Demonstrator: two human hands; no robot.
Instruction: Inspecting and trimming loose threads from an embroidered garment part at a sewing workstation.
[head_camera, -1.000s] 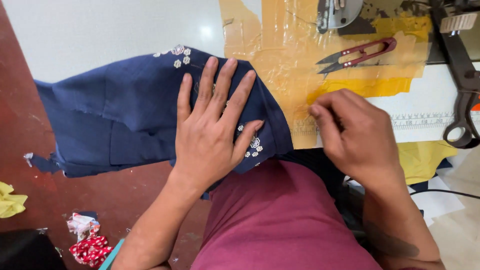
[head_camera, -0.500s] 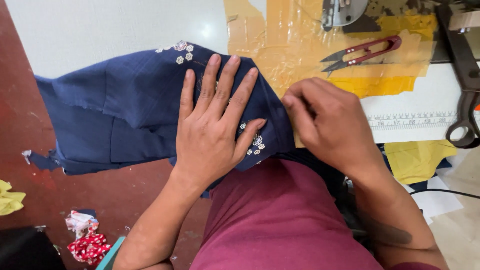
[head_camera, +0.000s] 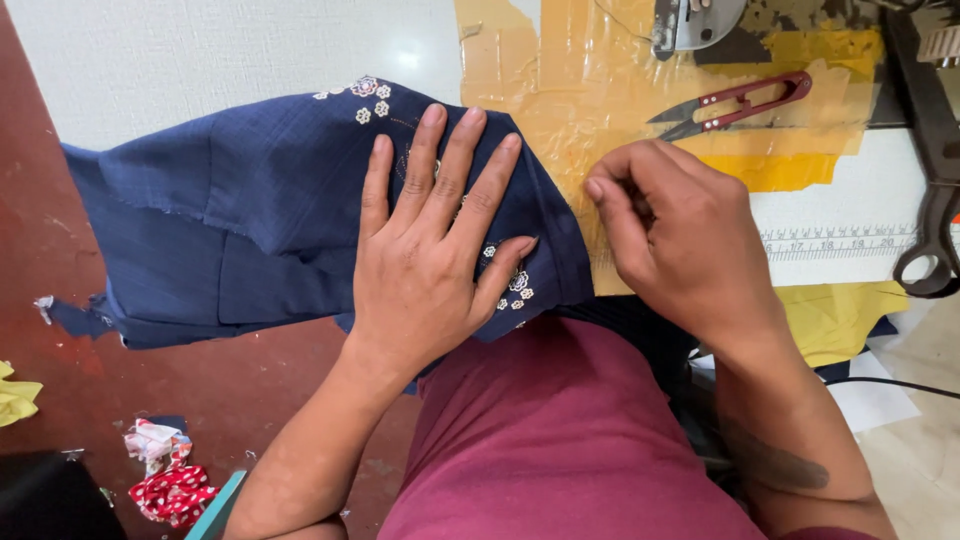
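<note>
While our left hand (head_camera: 432, 262) lies flat with fingers spread on the folded navy blue cloth with small white flower embroidery (head_camera: 250, 215), holding it on the white sewing table (head_camera: 200, 50), our right hand (head_camera: 680, 245) curls just beside the cloth's right edge, fingertips drawn together, pinching something we cannot make out. We judge the cloth folded and smoothed but not yet under the metal presser foot (head_camera: 690, 22); the red-handled thread snips (head_camera: 735, 103) lie untouched
</note>
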